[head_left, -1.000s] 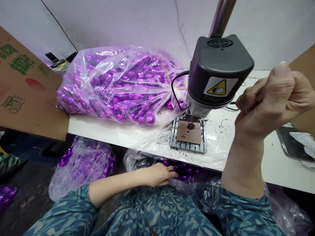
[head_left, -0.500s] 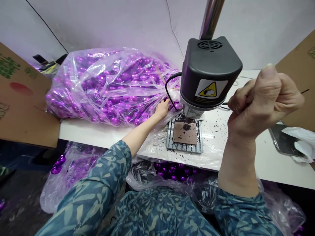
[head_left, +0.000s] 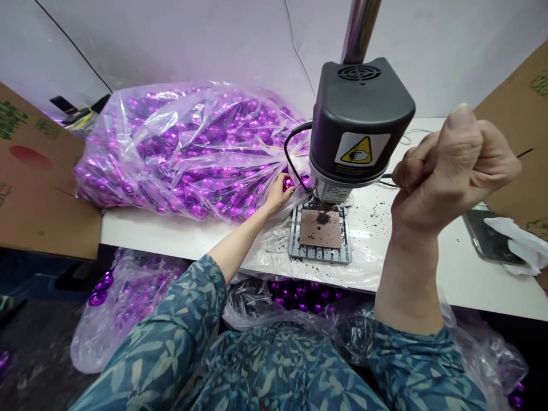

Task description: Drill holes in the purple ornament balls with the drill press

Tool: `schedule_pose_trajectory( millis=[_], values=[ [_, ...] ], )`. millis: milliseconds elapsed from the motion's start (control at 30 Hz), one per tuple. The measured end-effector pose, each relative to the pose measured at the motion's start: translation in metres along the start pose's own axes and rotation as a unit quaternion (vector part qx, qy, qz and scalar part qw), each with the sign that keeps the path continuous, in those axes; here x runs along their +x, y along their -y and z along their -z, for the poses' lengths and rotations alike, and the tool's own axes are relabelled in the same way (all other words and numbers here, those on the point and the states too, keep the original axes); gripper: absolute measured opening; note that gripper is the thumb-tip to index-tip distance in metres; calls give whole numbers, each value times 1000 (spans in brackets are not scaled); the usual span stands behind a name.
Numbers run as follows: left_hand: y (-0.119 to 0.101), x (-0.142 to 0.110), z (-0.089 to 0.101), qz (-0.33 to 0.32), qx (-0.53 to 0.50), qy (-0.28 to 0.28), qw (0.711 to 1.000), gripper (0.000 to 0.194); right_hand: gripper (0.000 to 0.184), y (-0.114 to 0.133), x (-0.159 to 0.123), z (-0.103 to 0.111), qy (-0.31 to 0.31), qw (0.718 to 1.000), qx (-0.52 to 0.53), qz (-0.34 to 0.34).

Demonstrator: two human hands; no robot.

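My left hand [head_left: 278,194] is closed on a shiny purple ball [head_left: 288,184] at the gathered mouth of a large clear plastic bag [head_left: 171,154] full of such balls. Just right of it stands a bench drill press with a black motor housing [head_left: 362,120] and a warning label. Beneath the drill head, a brown square board [head_left: 320,229] with a small hole lies on the slotted metal base [head_left: 346,254], strewn with dark shavings. Raised to the right of the housing, my right hand [head_left: 454,165] makes a fist; anything inside it is hidden.
Cardboard boxes stand at the left [head_left: 38,188] and right [head_left: 522,131]. A phone [head_left: 488,240] and crumpled white tissue [head_left: 520,245] lie on the white table [head_left: 462,285]. Below the front edge, an open bag holds more purple balls [head_left: 303,297]. A black cable [head_left: 291,142] loops beside the drill.
My left hand has drawn back slightly from the bag's mouth, and a purple ball now shows in its fingers. My right fist stays raised. The view has shifted a little.
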State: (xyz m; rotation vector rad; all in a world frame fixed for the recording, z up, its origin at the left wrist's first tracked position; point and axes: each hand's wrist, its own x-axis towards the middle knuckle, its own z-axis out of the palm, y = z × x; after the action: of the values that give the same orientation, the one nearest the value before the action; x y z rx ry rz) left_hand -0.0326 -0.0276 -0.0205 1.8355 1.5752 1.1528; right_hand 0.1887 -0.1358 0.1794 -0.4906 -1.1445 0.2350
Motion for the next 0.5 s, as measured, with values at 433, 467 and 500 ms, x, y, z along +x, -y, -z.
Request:
schedule_pose_trajectory(
  millis=[433, 467, 500],
  values=[
    [-40, -84, 21, 65, -367, 29, 928, 56, 53, 1, -3, 0, -8, 1000, 12, 2],
    [-40, -89, 17, 68, -368, 46, 926, 59, 53, 1, -3, 0, -8, 1000, 8, 2],
    [-40, -93, 13, 68, -365, 60, 926, 62, 53, 1, -4, 0, -6, 1000, 4, 1]
  ],
)
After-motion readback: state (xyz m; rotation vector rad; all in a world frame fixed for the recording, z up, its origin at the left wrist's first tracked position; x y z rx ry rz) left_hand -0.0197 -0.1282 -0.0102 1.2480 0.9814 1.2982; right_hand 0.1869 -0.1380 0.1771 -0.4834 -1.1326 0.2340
